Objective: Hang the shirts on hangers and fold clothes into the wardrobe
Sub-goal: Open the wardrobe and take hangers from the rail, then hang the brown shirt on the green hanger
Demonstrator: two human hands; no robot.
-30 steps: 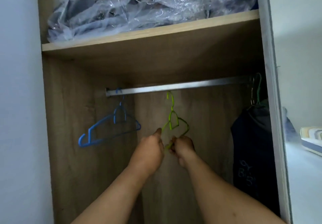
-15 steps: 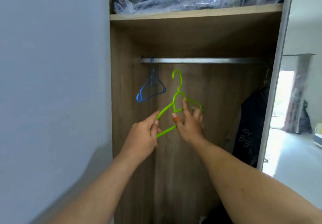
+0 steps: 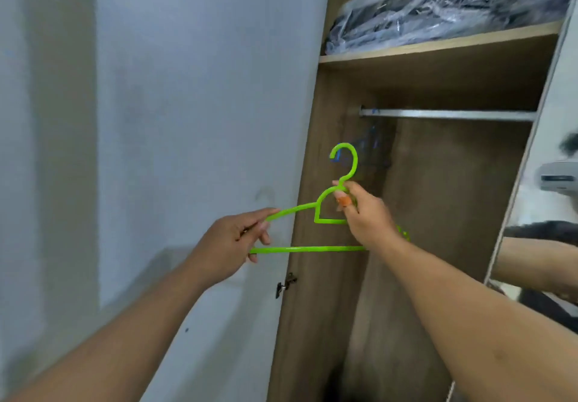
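A bright green plastic hanger point(image 3: 312, 248) is held in the air in front of the open wardrobe, off the metal rail point(image 3: 447, 114). My left hand point(image 3: 231, 242) pinches its left end where the shoulder arm meets the bottom bar. My right hand point(image 3: 366, 214) grips it at the neck just under the hook, covering the right shoulder. A blue hanger point(image 3: 372, 139) hangs blurred on the rail's left end, behind the green hook.
The wardrobe's open door point(image 3: 187, 120) fills the left half of the view, with a hinge point(image 3: 285, 284) low down. The wooden shelf point(image 3: 438, 48) above the rail carries dark clothes in clear plastic point(image 3: 453, 4). A mirrored door edge point(image 3: 531, 214) stands at the right.
The green hanger came off the rail and was drawn out and left, turning broadside. My right hand shifted up to its neck. The view swung left, so the dark garment at the right is gone from sight.
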